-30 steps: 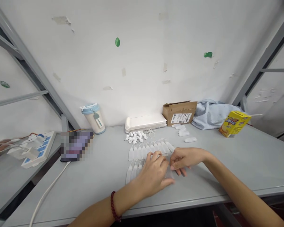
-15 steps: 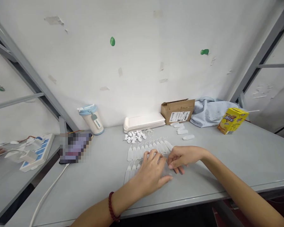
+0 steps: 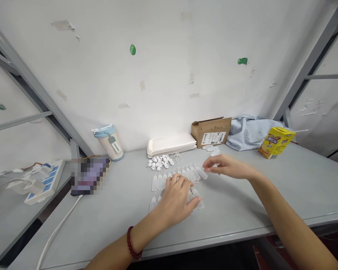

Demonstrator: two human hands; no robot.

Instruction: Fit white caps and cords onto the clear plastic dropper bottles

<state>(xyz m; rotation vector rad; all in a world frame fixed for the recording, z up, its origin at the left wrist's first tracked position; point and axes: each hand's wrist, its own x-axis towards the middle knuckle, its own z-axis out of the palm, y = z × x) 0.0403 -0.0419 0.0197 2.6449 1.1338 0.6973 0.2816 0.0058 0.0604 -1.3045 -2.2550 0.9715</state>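
My left hand lies palm down over the lower row of translucent white tag-like pieces, its fingers and thumb spread and covering several of them. To its right, my right hand hovers with loosely bent fingers by the end of the upper row. Its fingertips are close to a tilted translucent piece; I cannot tell whether they touch it. Thin loops stand at the tops of these pieces. Behind the upper row sits a pile of small white caps.
A white stack, a cardboard box and a pale blue cloth line the wall. Several loose translucent pieces lie before the box. Around them are a yellow drink carton, a tumbler, a phone and a power strip.
My right hand has moved up and away from beside my left hand to the end of the upper row. My left hand has shifted slightly left.
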